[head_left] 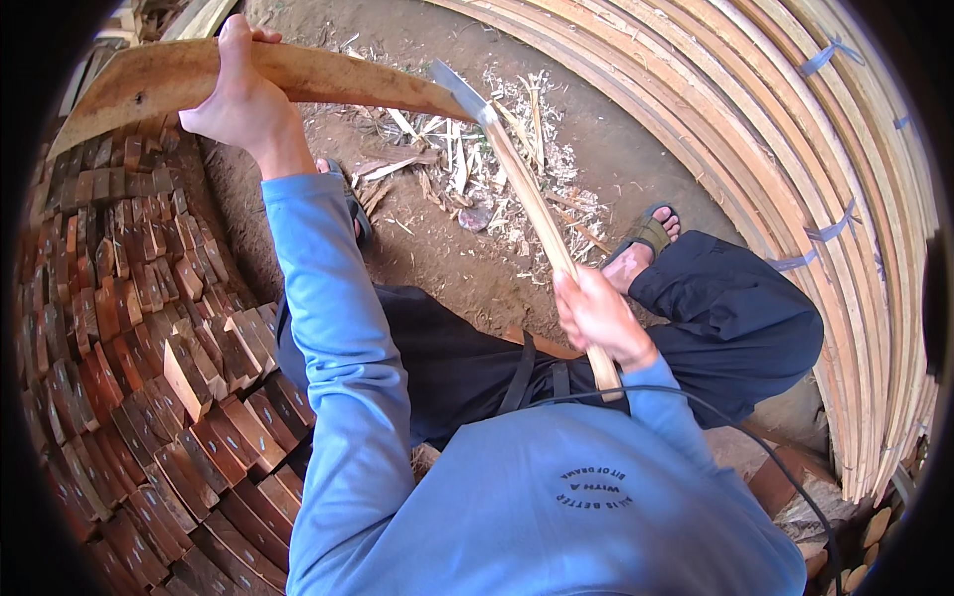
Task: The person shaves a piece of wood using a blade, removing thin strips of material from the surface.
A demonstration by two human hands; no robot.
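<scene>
My left hand, arm stretched out, is closed around a long wooden board at the far left; its fingers go over the far edge. In my right hand is the pale wooden handle of a long-handled knife. Its short metal blade lies at the right end of the board, apparently touching it. The lower end of the handle sticks out below my right hand, near my waist. Pale wood chips are scattered on the ground under the blade.
Stacked reddish-brown wood pieces fill the left side. Long pale wooden strips, bundled with blue ties, curve along the right. My sandalled feet stand on the dirt floor. A black cable runs across my right arm.
</scene>
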